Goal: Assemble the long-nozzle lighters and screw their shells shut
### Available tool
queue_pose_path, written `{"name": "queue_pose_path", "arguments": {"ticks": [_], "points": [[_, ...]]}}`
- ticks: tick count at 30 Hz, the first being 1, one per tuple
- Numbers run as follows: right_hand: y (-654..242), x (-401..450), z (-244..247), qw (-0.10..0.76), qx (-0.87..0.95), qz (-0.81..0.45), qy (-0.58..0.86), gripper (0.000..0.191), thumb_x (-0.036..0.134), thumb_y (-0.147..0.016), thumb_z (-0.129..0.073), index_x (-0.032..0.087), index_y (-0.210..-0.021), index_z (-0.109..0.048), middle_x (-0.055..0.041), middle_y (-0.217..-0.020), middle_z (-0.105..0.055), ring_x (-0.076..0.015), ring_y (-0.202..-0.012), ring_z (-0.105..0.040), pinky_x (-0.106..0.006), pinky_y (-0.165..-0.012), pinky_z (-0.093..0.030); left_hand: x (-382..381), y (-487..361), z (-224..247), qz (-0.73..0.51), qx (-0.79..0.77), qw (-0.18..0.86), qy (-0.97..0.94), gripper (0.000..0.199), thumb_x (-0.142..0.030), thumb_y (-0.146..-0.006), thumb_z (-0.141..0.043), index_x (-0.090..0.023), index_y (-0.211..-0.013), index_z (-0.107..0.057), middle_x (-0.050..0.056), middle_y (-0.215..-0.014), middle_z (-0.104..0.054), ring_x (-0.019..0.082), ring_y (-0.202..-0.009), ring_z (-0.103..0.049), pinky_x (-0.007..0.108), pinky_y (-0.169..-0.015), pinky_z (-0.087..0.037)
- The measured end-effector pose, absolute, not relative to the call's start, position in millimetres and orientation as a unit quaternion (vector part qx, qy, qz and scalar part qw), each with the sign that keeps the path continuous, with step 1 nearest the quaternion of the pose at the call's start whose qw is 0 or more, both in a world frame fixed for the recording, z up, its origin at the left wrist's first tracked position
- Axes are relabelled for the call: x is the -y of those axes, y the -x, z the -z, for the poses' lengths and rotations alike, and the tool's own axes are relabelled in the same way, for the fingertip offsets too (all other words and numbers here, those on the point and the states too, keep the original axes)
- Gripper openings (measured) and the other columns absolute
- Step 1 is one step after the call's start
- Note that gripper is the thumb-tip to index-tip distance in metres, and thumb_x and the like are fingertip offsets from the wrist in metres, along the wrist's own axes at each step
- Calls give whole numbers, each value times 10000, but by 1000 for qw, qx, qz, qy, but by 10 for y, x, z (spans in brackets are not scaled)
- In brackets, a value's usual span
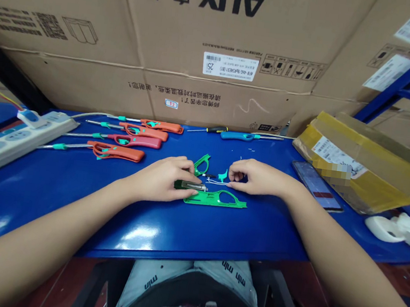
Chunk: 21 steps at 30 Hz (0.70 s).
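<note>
My left hand [166, 178] is closed around a dark, clear-and-metal lighter insert [191, 185], just above the left end of a green plastic shell half [214, 200] on the blue table. My right hand [244, 175] is pinched on the end of a thin white wire [218, 182]. Between the hands lies a small teal trigger piece [222, 176]. A second green shell piece [202, 164] sits behind my left fingers, which hide part of it. A small black part [209, 176] rests beside the wire.
Several orange and red lighters [134, 140] lie at the back left, near a white power strip [13, 141]. A screwdriver [211, 129] and a blue lighter [237, 136] lie at the back. On the right are a phone [316, 186], a taped cardboard box [369, 170] and a white object [384, 229].
</note>
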State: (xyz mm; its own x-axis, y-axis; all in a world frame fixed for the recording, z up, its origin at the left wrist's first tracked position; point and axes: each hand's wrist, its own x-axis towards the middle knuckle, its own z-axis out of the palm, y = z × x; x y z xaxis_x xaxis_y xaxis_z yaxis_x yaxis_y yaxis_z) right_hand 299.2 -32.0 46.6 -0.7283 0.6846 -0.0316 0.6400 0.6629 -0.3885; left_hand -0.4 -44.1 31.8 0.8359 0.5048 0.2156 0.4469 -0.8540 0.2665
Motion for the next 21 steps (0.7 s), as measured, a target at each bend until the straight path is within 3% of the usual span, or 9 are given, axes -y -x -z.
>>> {"name": "queue_pose_path", "arguments": {"ticks": [5,11,17,21], "points": [[-2959,336,-463,129,913,-158,353,160,330,-943,-611,182,-917,-666,-53,-935,-667,-172,-823,-596,-300,-742,-459,436,28,-386,-160,-322,62,-931,369,-417,-1028,-480,-196,-1162,-743,83,-1033,-681,232,-985,-649,359,-887,-516],[-2930,326,-394,148,920,-131,339,199,325,-959,-612,199,-1103,-667,-83,-1118,-645,-217,-1022,-614,-360,-920,-483,312,124,-290,-142,-411,79,-897,298,-317,-960,-532,-223,-1177,-713,67,-1119,-687,229,-967,-676,333,-780,-530],[-2864,307,-305,124,921,-160,332,178,331,-975,-592,178,-1015,-673,-87,-1050,-654,-207,-937,-619,-352,-870,-492,140,175,-130,-210,-390,107,-890,305,-279,-953,-479,-188,-1066,-748,83,-1048,-744,225,-936,-685,363,-845,-540],[-2853,299,-300,119,918,-155,345,171,326,-980,-583,175,-997,-660,-87,-1040,-659,-204,-919,-615,-338,-837,-488,147,162,-148,-237,-394,106,-882,334,-355,-963,-500,-171,-1115,-734,102,-1077,-753,239,-965,-690,388,-876,-550]]}}
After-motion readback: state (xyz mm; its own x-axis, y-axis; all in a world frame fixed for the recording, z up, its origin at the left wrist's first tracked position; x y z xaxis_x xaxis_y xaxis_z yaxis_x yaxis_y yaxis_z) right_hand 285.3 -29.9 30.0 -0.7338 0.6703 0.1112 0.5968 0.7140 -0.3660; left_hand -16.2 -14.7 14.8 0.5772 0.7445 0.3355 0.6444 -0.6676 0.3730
